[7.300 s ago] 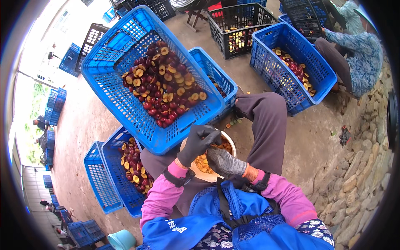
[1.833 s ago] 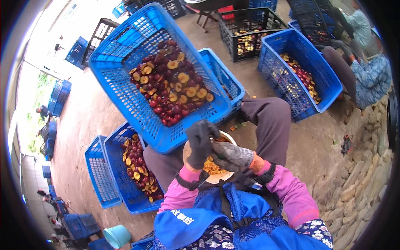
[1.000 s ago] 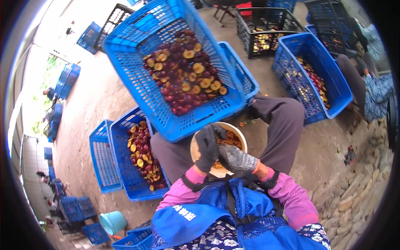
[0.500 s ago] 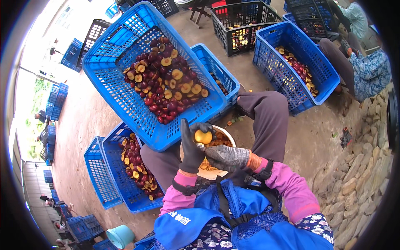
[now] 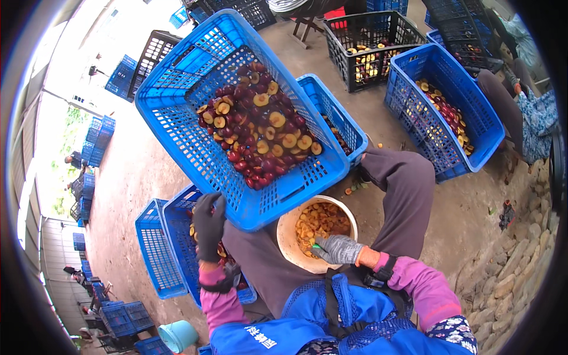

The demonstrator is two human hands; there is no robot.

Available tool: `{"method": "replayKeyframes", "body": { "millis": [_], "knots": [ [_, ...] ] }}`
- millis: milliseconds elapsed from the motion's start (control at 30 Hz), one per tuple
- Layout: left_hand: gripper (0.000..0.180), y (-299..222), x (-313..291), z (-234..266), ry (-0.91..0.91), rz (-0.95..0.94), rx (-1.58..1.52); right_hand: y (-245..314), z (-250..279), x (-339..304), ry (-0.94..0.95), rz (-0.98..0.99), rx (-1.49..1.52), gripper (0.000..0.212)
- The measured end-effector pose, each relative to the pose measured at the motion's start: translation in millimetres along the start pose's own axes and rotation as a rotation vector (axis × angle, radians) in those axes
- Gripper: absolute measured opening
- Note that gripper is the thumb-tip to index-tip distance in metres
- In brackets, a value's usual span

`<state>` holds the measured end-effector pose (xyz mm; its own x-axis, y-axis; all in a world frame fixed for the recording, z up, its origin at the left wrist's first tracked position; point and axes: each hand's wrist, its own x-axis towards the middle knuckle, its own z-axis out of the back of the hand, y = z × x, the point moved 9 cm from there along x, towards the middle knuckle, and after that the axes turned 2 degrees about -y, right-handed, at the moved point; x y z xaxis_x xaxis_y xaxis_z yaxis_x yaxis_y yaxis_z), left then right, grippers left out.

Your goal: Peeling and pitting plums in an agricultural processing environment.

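Observation:
My left hand [image 5: 210, 228], in a black glove, is above the blue crate of halved plums [image 5: 190, 204] at my left, beside the corner of a big tilted crate. Its fingers point away from me and the palm is hidden, so its grip and any content cannot be made out. My right hand [image 5: 342, 249], in a grey glove, is closed around a small green tool [image 5: 318, 245], mostly covered by the fingers. It rests over the near rim of a white bucket [image 5: 284, 236] between my legs, which holds orange-brown plum pits and scraps [image 5: 322, 223].
The big blue crate [image 5: 171, 83] leans toward me, filled with dark red plums, some halved [image 5: 260, 127]. Another blue crate [image 5: 349, 133] sits beneath it. A further plum crate [image 5: 414, 124] and a seated person [image 5: 535, 121] are at right. A stone bank [image 5: 509, 266] edges the floor.
My left hand has moved left from the bucket to the side crate; the yellow plum half it held no longer shows. My right hand has parted from it and lowered to the bucket.

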<state>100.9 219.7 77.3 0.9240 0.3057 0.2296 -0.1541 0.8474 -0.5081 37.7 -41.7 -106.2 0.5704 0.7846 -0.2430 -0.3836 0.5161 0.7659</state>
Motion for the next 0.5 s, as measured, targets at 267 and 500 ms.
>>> {"method": "replayKeyframes", "body": {
  "millis": [267,500],
  "knots": [
    [0.056,68,80,-235,0.457,0.193,0.433,-17,0,4,-0.017,-0.056,0.057,0.042],
    [0.051,107,88,-269,0.506,0.292,0.273,-31,-7,12,-0.040,-0.138,0.177,0.039]
  ]
}}
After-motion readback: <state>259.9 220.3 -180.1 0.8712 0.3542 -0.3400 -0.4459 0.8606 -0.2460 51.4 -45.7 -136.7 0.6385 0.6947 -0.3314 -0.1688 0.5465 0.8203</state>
